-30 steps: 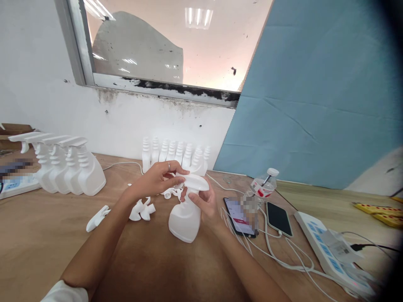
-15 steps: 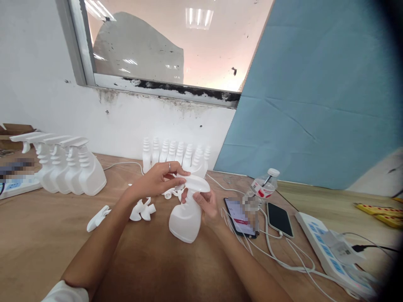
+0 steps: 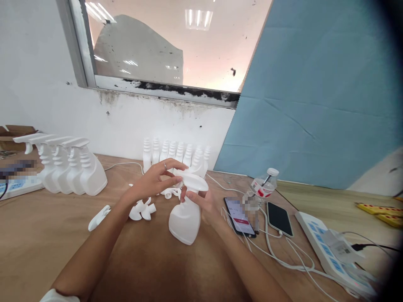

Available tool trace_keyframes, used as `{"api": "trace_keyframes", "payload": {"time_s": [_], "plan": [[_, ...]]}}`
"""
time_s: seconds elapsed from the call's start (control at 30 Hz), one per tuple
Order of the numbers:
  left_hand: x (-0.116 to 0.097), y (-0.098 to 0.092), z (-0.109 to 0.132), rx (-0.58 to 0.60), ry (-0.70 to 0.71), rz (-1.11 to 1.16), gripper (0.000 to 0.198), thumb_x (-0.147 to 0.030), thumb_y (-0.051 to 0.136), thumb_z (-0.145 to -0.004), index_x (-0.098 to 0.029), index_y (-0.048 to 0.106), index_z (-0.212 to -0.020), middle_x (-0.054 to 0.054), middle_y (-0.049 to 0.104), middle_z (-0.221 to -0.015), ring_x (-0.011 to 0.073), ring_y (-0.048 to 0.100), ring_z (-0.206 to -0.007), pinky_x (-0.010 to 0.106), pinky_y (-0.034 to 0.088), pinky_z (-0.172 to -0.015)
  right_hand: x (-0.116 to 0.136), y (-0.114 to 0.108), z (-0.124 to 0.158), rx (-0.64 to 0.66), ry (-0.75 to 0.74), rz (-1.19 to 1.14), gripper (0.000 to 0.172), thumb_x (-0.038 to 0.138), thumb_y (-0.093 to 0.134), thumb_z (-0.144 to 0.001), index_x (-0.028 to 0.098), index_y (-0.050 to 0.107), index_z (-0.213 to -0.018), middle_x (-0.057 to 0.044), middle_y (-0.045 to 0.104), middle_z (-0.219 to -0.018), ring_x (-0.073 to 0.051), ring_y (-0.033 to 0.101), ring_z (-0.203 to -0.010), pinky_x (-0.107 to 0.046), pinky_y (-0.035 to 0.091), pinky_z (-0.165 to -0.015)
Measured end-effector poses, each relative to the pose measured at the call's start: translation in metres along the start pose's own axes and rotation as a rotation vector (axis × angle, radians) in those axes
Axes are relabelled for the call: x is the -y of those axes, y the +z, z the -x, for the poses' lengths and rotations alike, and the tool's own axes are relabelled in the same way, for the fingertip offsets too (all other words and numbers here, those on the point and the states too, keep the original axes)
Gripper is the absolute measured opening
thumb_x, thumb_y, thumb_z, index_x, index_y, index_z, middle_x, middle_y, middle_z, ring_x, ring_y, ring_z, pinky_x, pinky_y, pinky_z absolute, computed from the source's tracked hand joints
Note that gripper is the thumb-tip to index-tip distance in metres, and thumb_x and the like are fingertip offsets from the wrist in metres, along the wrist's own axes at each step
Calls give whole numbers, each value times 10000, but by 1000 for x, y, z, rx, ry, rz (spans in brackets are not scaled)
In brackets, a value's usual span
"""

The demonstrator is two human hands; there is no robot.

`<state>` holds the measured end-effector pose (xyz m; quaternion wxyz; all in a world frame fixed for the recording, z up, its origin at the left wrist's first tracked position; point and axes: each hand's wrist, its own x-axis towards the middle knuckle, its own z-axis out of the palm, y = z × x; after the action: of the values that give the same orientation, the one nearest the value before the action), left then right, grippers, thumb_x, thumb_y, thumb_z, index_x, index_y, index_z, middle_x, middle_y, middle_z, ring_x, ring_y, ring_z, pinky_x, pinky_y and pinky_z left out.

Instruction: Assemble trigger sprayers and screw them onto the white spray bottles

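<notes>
At the far left, a brown open cardboard box point(image 3: 18, 137) sits near the back edge of the brown wooden table point(image 3: 63, 247). In front of it stand four upright white plastic spray bottles with heads fitted point(image 3: 91, 174). Toward the middle, a loose white plastic spray head point(image 3: 99, 218) lies flat, just beside a small cluster of curved white plastic parts point(image 3: 143, 209).

The left hand point(image 3: 159, 178) pinches the left end of a smooth white plastic sprayer top point(image 3: 195, 183) between thumb and fingers. Behind, a row of headless white ribbed-neck bottles point(image 3: 146, 153) lines the back edge. The sprayer top sits over the neck of a tilted, flat-sided white plastic bottle point(image 3: 185, 224), mid-table; the right hand point(image 3: 210, 205) grasps around that neck. I cannot tell whether its base touches the table.

Rightward come a lit black smartphone point(image 3: 236, 216), a clear white-capped plastic bottle point(image 3: 264, 184), a dark-screened phone point(image 3: 279, 218) and, along the right edge, a white multi-socket power strip point(image 3: 325, 251).
</notes>
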<state>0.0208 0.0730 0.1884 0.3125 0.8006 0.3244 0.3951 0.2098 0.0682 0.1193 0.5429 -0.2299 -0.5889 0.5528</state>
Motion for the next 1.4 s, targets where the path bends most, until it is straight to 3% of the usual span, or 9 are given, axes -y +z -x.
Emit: {"api": "trace_keyframes", "payload": {"time_s": [0.17,0.4,0.63,0.73,0.83,0.93,1.03,1.17,1.4], "plan": [[36,13,19,-21,-61,90,540,-415,542,-907,-259,337,-1381,103,508,-1305,192,536,-1171,310,499,-904,0,-3,-2,52,114,49,242,331,723,-710,172,609,-853,-6,621,-742,-127,557,-632,-240,448,-568],[70,40,52,193,-151,-59,498,-478,559,-878,-219,492,-1298,85,615,-1176,225,594,-1010,341,496,-861,-1,-4,2,44,31,213,234,376,657,-774,182,670,-904,-22,677,-758,-170,617,-708,-280,491,-652],[68,49,60,256,-184,-49,536,-453,717,-747,-239,579,-1218,59,640,-1152,189,611,-870,302,506,-788,9,6,5,73,68,158,389,433,632,-822,213,626,-1143,-60,698,-943,-229,648,-913,-380,514,-831],[68,35,64,112,-210,-121,475,-468,715,-743,-226,625,-1141,51,666,-1098,186,622,-826,299,508,-769,17,2,9,55,-13,256,506,443,655,-818,248,545,-1272,-75,653,-1134,-237,588,-1097,-406,467,-953],[72,1,74,-139,-288,-258,510,-521,661,-772,-201,602,-1164,75,651,-1129,212,634,-852,310,511,-767,18,-12,18,23,-66,356,600,401,637,-848,308,402,-1393,-79,476,-1397,-217,496,-1240,-406,422,-1022],[81,-44,90,-406,-448,-467,536,-552,599,-807,-174,556,-1184,91,642,-1100,238,630,-885,323,501,-764,5,-32,30,9,34,434,655,374,612,-864,329,301,-1439,-92,352,-1488,-192,550,-1178,-390,458,-978],[98,-78,107,-603,-557,-639,539,-573,536,-839,-136,505,-1153,107,614,-1080,253,612,-948,335,470,-825,-18,-52,44,6,142,529,587,356,599,-859,294,370,-1395,-104,415,-1443,-170,630,-1020,-367,503,-892],[122,-91,122,-649,-716,-765,479,-595,505,-830,-157,479,-1020,66,596,-906,270,614,-868,325,450,-745,-49,-71,57,-36,136,783,326,301,515,-893,220,556,-1206,-71,640,-1136,-178,638,-888,-371,498,-844],[141,-90,128,-644,-709,-900,421,-563,435,-869,-169,420,-1016,56,545,-894,261,581,-862,297,411,-711,-74,-91,66,68,-93,1259,208,149,433,-896,185,619,-981,-91,641,-1006,-233,576,-975,-392,449,-887]]}}
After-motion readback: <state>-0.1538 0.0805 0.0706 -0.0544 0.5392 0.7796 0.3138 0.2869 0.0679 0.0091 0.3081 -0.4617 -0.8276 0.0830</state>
